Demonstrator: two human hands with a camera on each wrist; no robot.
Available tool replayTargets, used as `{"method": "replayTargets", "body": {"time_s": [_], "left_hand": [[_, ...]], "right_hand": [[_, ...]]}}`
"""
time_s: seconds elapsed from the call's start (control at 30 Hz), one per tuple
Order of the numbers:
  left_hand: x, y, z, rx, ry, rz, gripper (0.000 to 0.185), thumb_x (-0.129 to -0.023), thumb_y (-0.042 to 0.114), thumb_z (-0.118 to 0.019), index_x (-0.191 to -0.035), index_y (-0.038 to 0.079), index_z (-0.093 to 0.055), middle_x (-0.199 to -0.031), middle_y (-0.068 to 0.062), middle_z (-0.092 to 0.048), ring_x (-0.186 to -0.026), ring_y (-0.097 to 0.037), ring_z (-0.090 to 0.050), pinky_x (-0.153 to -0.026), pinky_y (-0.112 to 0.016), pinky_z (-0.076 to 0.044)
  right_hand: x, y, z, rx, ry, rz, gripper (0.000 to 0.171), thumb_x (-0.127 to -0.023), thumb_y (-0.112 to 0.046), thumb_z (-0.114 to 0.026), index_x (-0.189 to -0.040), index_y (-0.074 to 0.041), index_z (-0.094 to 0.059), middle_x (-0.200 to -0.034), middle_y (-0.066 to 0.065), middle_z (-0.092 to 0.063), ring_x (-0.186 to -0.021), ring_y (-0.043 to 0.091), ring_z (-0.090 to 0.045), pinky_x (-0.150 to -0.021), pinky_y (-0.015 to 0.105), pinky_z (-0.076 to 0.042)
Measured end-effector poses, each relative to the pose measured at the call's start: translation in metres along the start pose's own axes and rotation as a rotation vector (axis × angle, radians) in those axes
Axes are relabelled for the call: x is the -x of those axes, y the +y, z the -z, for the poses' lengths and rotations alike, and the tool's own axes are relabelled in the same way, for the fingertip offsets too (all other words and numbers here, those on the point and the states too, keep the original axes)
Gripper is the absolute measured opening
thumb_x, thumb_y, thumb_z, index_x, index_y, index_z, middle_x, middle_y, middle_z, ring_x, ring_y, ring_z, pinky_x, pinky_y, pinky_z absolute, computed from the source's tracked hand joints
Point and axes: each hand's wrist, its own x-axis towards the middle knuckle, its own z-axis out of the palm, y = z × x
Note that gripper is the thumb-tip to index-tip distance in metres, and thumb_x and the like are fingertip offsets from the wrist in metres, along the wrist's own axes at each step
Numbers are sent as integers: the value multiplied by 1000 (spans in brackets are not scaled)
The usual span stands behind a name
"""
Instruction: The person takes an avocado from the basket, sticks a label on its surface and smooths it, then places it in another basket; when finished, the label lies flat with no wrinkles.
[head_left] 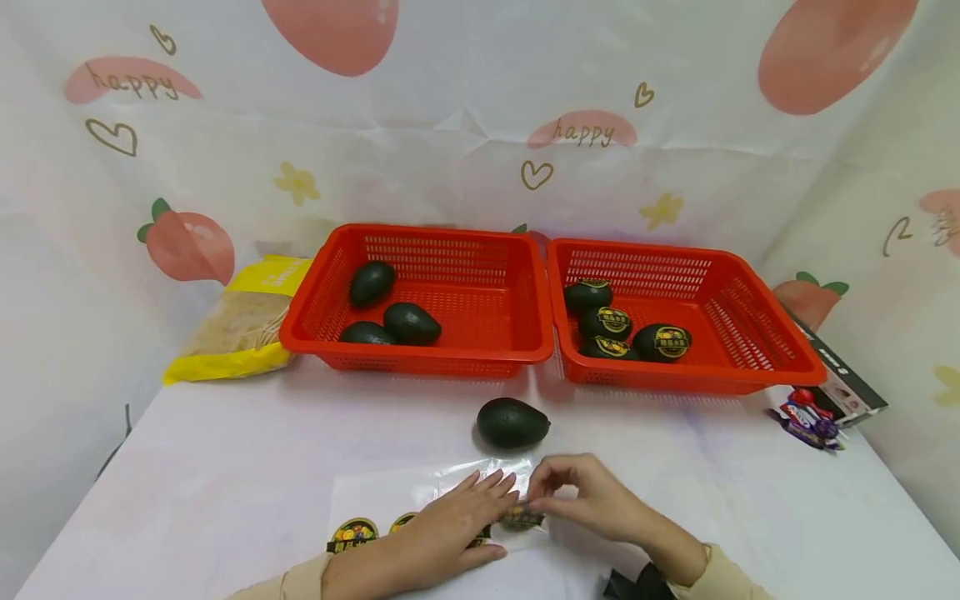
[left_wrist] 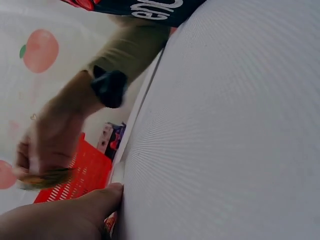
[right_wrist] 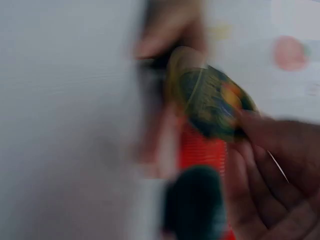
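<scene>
My right hand (head_left: 592,500) pinches the edge of a round black-and-gold fruit sticker (head_left: 520,518) between thumb and fingers. In the right wrist view the sticker (right_wrist: 212,102) is lifted, printed face showing, slightly blurred. My left hand (head_left: 450,529) lies with fingers extended across a clear sticker sheet (head_left: 367,490), pressing on it. Several more stickers (head_left: 352,533) remain on that sheet, some partly covered by the left hand. Just beyond the hands, a dark green avocado (head_left: 513,422) lies on the white table.
A red basket (head_left: 420,360) at the back holds three plain avocados. Beside it, another red basket (head_left: 675,379) contains several stickered ones. A yellow packet (head_left: 236,321) lies at the left; wrapped candies (head_left: 810,421) and a black box (head_left: 843,383) are at the right.
</scene>
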Motion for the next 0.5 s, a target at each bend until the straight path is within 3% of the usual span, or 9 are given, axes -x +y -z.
{"method": "replayTargets", "body": {"time_s": [0.07, 0.13, 0.27, 0.33, 0.4, 0.5], "left_hand": [[-1, 1, 3, -40, -9, -23, 57, -97, 46, -42, -139, 6, -43, -148, -9, -36, -139, -24, -31, -112, -41, -29], [0, 2, 7, -99, -8, -54, 60, -95, 46, -44, -139, 5, -41, -149, -11, -35, -139, -25, -31, -112, -40, -30], [-4, 4, 28, -193, 50, -69, 67, -92, 48, -49, -141, 4, -37, -148, -12, -37, -139, -27, -31, -112, -39, -31], [-9, 3, 44, -186, 144, -39, 58, -91, 44, -54, -134, 4, -48, -138, -9, -49, -132, -24, -42, -109, -37, -36], [-15, -1, 59, -152, 279, -9, 40, -89, 36, -60, -116, 6, -61, -116, -3, -64, -113, -17, -56, -97, -31, -46], [-26, -9, 72, -50, 467, 38, 11, -84, 23, -68, -89, 14, -66, -85, 6, -65, -83, -10, -59, -74, -23, -51]], "right_hand": [[-5, -6, 14, -34, 99, 3, 6, -81, 2, -67, -86, 0, -63, -80, 8, -65, -77, 3, -60, -70, 23, -54], [-15, -8, 26, -59, 186, -51, 8, -80, 3, -68, -86, 3, -63, -79, 2, -65, -74, 4, -61, -68, 22, -54], [-37, -1, 36, -123, 210, -239, 15, -81, -2, -69, -91, 7, -63, -79, -9, -65, -71, 4, -61, -66, 21, -54], [-46, 3, 38, -155, 213, -295, 20, -81, -4, -70, -94, 9, -63, -79, -7, -65, -71, 6, -61, -67, 22, -54], [-54, 7, 39, -172, 218, -318, 22, -81, -5, -70, -96, 10, -63, -81, -4, -66, -71, 6, -61, -66, 23, -54], [-62, 11, 40, -172, 224, -331, 24, -81, -6, -70, -97, 11, -63, -82, -1, -65, -71, 7, -60, -66, 22, -53]]}}
